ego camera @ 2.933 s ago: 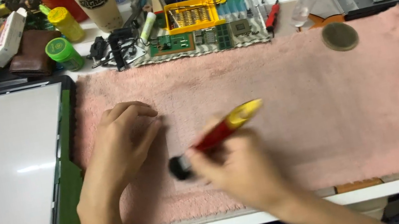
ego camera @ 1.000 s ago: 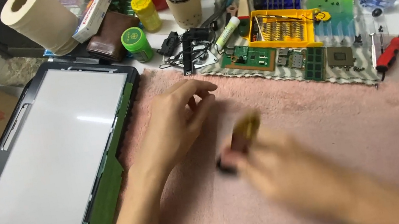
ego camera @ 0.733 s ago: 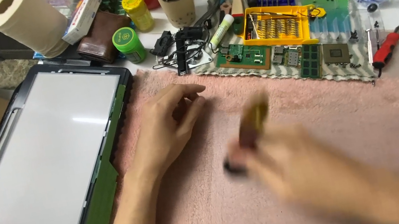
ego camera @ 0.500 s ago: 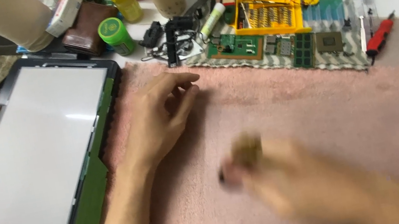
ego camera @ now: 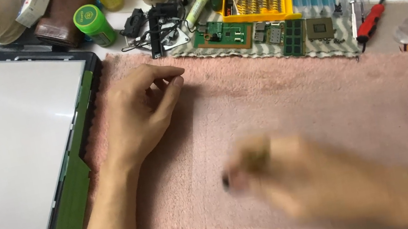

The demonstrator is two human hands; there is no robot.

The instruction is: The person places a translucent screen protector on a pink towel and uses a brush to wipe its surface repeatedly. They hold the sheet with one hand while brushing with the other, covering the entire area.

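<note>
The left hand (ego camera: 139,112) rests loosely curled and empty near the pink towel's (ego camera: 323,93) back-left corner. The right hand (ego camera: 287,172), badly blurred, seems closed around a dark-tipped tool (ego camera: 249,162) over the towel's front edge; its grip I cannot tell. Judging by this, tool work goes on, and steadying comes next. Earlier, the red-yellow handle showed clearly.

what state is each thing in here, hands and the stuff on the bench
left hand: resting on the pink towel, fingers loosely curled, empty
right hand: motion-blurred, gripping a tool, tool too blurred to identify
tablet: lying flat, screen blank
yellow bit case: open, bits showing
green circuit board: lying bare on the mat
red screwdriver: lying loose, untouched
</note>
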